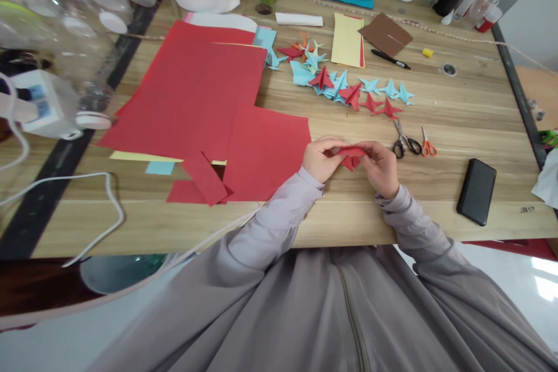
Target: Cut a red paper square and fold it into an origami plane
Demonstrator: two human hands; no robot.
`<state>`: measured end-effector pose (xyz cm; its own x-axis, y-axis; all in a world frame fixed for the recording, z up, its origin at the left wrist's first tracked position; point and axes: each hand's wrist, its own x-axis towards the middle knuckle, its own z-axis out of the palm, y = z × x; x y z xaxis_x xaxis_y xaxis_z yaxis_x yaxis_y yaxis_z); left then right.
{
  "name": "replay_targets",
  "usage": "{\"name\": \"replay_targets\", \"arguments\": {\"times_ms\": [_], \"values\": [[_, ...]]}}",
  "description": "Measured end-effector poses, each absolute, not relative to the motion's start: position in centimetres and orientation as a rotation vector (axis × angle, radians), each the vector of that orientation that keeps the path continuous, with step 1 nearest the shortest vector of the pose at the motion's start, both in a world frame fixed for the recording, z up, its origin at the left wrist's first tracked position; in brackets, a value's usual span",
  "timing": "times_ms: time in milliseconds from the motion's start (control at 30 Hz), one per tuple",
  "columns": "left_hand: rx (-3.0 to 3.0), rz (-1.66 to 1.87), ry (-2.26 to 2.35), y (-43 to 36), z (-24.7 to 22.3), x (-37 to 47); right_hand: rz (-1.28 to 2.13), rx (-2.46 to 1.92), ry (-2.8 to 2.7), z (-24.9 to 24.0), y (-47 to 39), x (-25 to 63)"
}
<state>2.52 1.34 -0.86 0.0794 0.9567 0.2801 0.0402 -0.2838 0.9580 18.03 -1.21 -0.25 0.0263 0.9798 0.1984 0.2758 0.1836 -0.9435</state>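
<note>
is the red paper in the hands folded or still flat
Folded: the red paper shows creased layers and points, pinched between the left hand and right hand.

- Left hand (321, 160) and right hand (380, 167), both bare, at frame centre.
- Long grey-lilac sleeves (270, 226), ribbed cuffs.
- Matching zipped jacket (349, 314), lower frame.

Most of the small folded red paper piece (351, 157) lay covered by the fingers of the left hand (321, 158) and the right hand (380, 167), so its folds could not be made out. Left of the fingers, the clear plastic bottles (65, 17) were blurred and cut by the picture's edge. Far to the fingers' right, a white crumpled tissue (547, 183) ran off the edge. Beyond the fingers, the small round silver thing (449, 69) was too small to identify.
</note>
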Motion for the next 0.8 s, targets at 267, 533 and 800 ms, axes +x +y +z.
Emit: {"name": "replay_targets", "arguments": {"times_ms": [267, 533, 800], "values": [[1.54, 1.333, 1.047, 1.04, -1.02, 2.68, 0.752, -1.292, -1.569, 0.01, -1.4, 18.06], [1.648, 1.308, 1.024, 1.12, -0.94, 2.44, 0.752, -1.322, -1.592, 0.38, -1.41, 17.9], [1.619, 1.295, 1.05, 1.12, -1.13, 2.58, 0.757, -1.336, -1.577, 0.69, -1.54, 17.75]]}}
